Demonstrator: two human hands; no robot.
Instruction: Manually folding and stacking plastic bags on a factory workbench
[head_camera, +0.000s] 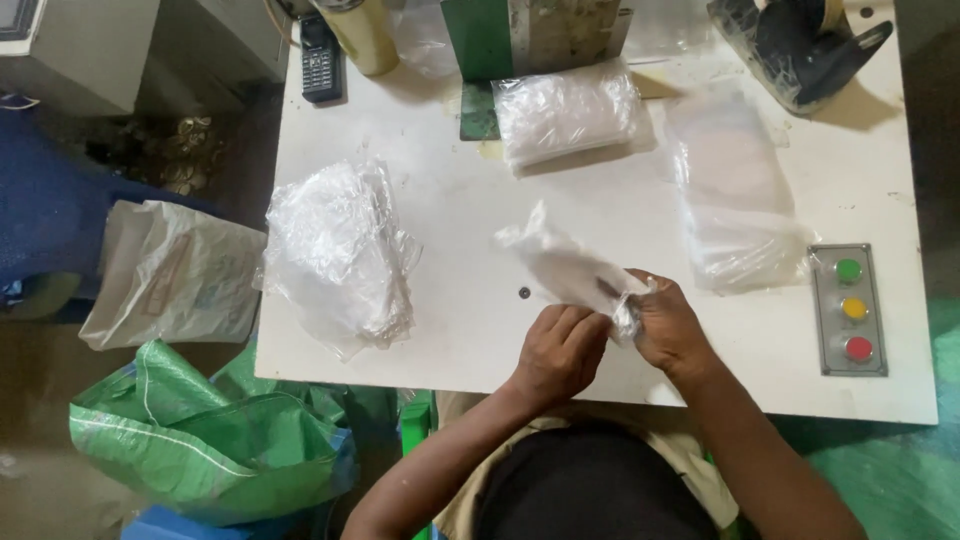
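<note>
Both hands, left and right, pinching one clear bag over table. Three bag piles around. Three buttons, one phone.

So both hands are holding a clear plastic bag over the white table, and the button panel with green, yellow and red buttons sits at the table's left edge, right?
Not quite. The button panel sits at the table's right edge, not the left, as the head view shows. The rest holds: the left hand and right hand hold a clear plastic bag over the white table.
</note>
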